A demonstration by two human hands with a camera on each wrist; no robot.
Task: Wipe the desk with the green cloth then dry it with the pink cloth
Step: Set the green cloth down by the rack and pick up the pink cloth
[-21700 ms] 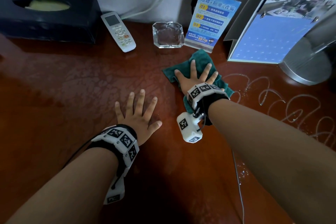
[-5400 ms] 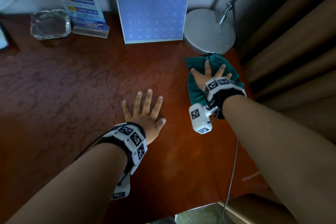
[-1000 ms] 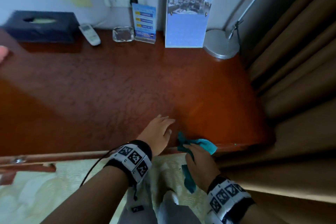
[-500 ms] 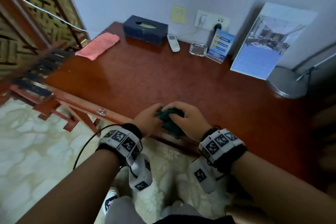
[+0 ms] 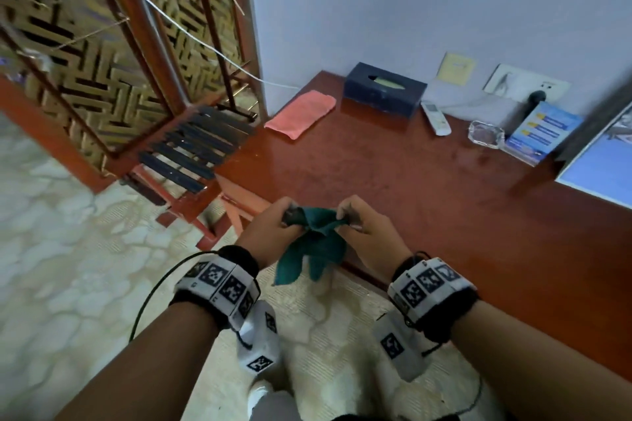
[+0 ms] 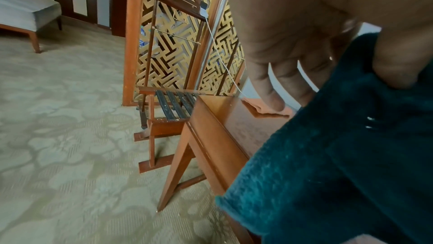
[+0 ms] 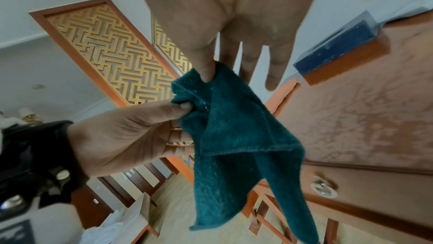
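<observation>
The green cloth [image 5: 316, 243] hangs in the air at the desk's near edge, held by both hands. My left hand [image 5: 273, 229] pinches its left top corner, and my right hand [image 5: 362, 225] pinches the right one. In the right wrist view the green cloth [image 7: 234, 146] droops in folds below the thumb and fingers. The left wrist view shows the green cloth [image 6: 339, 155] filling the right side. The pink cloth [image 5: 301, 113] lies folded flat on the far left corner of the red-brown desk [image 5: 427, 181].
Along the wall stand a dark tissue box [image 5: 384, 89], a white remote [image 5: 435, 118], a glass ashtray [image 5: 485, 134], a blue leaflet stand [image 5: 540, 133] and a calendar [image 5: 602, 164]. A wooden luggage rack [image 5: 195, 154] stands left of the desk on patterned carpet.
The wiping has ended. My hands lifted the green cloth off the desk's near edge and pulled its corners apart, so it now hangs spread. The view swung left toward the pink cloth.
</observation>
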